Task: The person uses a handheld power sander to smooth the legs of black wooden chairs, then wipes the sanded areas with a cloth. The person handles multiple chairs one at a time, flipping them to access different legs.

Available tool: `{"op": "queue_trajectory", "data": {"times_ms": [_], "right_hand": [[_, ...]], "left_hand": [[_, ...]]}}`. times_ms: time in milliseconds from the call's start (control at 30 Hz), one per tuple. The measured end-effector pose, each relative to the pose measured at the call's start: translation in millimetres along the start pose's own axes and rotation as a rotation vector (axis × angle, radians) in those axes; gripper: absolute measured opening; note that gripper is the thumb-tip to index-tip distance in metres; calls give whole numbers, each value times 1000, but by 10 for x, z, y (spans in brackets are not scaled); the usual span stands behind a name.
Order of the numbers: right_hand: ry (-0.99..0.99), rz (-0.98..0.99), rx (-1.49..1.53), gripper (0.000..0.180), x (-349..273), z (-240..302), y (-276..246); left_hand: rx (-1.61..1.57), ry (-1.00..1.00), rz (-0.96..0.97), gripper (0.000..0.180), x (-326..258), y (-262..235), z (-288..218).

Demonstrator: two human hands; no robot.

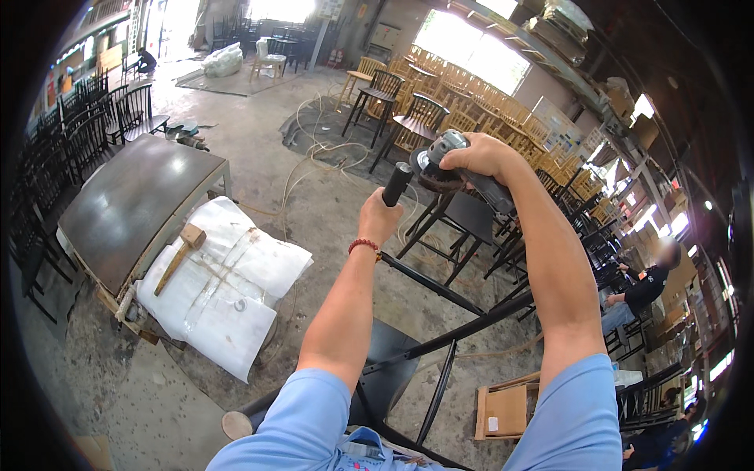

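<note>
The right hand [485, 154] clasped a grey angle grinder [451, 144], and just beside that grinder the left hand [380, 217] gripped a black rod [397, 187], round end poking up! Nearer the person than the grinder, a black chair frame [440, 340] slanted across. Left of the grinder, oh, a wooden mallet [193, 235] rested on white wrapping [236, 306]; farther left stood a dark-topped table [149, 200]! Beyond the grinder, pale wooden chairs [488, 106] crowded together.

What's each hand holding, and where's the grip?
Left hand: black leg, just below its upper end. Right hand: grinder, by its body near the head.
</note>
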State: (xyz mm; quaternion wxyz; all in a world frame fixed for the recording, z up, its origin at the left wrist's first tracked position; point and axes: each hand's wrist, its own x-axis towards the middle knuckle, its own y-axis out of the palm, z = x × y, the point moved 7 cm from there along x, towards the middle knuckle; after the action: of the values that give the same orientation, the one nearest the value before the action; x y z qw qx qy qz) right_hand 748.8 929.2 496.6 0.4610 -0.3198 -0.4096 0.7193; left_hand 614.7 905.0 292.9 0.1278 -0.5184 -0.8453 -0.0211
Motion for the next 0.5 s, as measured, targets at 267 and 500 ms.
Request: {"op": "queue_trajectory", "data": {"times_ms": [267, 500], "right_hand": [[-2, 36, 37, 57, 79, -51, 116], [-54, 63, 154, 58, 31, -102, 25]], "left_hand": [[-32, 89, -36, 31, 64, -41, 31], [-34, 71, -19, 29, 71, -22, 59]]}}
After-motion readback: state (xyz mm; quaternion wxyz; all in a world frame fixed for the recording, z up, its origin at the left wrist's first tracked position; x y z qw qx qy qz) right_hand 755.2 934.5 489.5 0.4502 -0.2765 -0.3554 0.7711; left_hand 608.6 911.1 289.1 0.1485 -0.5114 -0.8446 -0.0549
